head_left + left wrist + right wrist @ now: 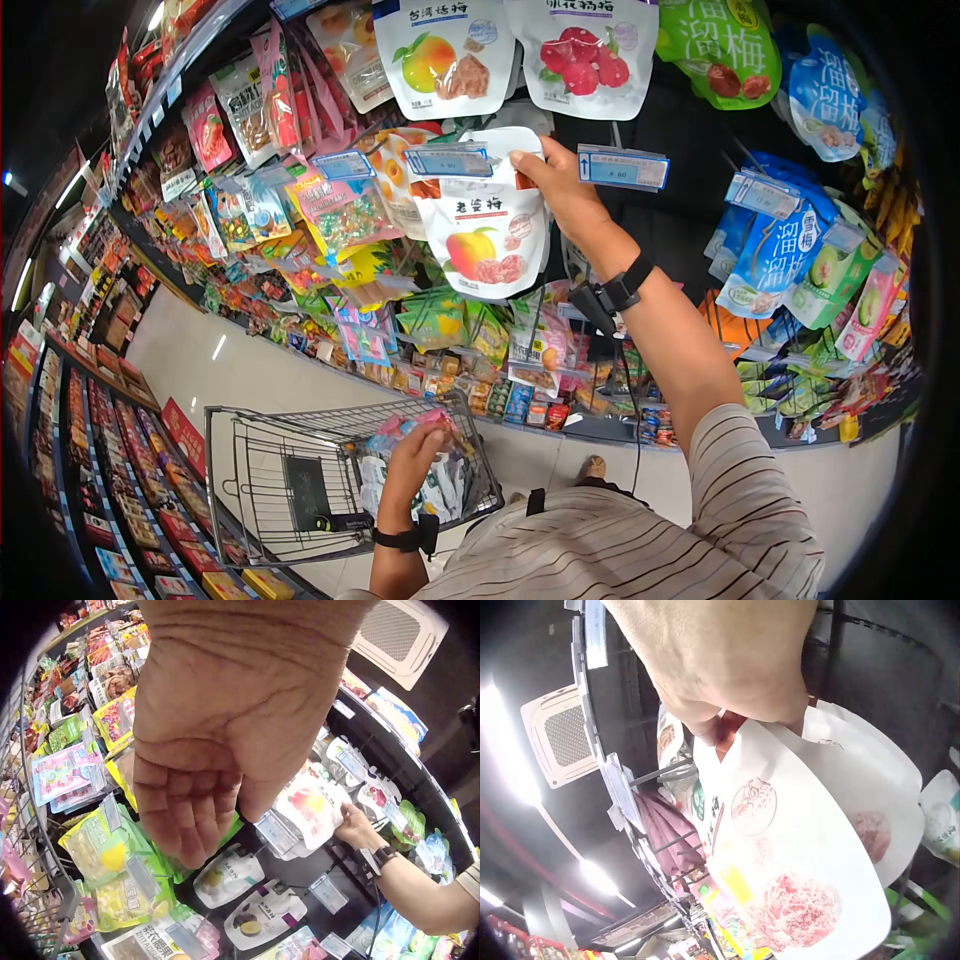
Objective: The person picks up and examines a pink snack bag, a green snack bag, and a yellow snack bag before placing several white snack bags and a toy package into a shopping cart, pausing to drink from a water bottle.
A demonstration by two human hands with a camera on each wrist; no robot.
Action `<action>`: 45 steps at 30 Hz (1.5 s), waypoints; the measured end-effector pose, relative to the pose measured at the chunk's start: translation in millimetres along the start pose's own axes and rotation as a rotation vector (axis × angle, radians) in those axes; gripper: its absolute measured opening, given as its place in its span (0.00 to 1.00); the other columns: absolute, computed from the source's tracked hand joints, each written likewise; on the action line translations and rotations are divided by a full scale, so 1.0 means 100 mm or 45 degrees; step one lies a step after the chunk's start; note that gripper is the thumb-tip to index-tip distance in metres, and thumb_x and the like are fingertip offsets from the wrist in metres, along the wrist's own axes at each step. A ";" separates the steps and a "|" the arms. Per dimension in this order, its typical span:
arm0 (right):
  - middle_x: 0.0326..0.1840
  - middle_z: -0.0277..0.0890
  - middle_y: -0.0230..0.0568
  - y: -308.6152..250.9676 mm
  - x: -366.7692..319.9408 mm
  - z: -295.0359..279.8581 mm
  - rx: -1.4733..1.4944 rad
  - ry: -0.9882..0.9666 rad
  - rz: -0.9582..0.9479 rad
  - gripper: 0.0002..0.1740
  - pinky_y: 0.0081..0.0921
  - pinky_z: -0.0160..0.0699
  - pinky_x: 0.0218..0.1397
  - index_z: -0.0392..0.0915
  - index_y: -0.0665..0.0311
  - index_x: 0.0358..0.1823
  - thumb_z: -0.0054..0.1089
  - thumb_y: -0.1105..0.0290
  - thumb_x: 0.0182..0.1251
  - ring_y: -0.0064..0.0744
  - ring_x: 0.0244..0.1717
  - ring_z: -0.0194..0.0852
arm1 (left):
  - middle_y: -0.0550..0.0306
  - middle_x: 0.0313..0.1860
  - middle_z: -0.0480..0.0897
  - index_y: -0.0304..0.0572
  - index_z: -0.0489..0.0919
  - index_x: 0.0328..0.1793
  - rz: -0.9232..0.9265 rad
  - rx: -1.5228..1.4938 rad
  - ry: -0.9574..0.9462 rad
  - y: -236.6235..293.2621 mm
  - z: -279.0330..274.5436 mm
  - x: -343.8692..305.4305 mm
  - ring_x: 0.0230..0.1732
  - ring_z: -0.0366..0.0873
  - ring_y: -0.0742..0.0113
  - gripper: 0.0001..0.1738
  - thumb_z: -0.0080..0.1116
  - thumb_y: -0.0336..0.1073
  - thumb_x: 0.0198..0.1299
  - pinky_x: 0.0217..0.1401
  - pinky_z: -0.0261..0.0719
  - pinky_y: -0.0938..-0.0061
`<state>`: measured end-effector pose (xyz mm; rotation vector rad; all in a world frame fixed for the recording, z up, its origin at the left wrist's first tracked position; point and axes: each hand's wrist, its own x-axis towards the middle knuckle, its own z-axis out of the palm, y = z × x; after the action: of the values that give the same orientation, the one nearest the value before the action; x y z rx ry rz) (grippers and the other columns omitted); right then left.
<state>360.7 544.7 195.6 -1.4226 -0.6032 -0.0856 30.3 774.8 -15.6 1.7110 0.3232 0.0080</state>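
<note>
My right hand (562, 188) pinches the upper right edge of a white pouch (484, 240) with a peach-like fruit picture, which hangs at the shelf behind a price tag (447, 160). In the right wrist view the fingers of the right hand (727, 667) grip the top of the white pouch (795, 855), with another white pouch (870, 780) right behind it. Over the cart, my left hand (412, 465) hangs with loosely bent fingers and holds nothing; the left wrist view shows the palm of the left hand (217, 727).
A wire shopping cart (225, 480) stands at lower left with several packages (440, 490) inside. More pouches hang above, such as a white one (445, 60), and blue ones (775, 260) at right. Metal hooks and price tags (622, 168) stick out from the rack. Another shelf (110, 480) is at far left.
</note>
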 end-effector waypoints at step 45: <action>0.51 0.81 0.52 0.15 0.12 -0.54 -0.790 0.312 -0.365 0.34 0.35 0.76 0.62 0.75 0.72 0.59 0.70 0.48 0.65 0.42 0.55 0.79 | 0.60 0.27 0.79 0.34 0.82 0.42 0.436 0.305 0.190 1.62 -0.21 0.01 0.22 0.78 0.78 0.09 0.64 0.35 0.70 0.22 0.81 0.80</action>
<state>395.8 500.1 186.3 -1.8734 -0.5978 -0.7157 61.5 774.9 145.2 1.9912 0.1409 0.3622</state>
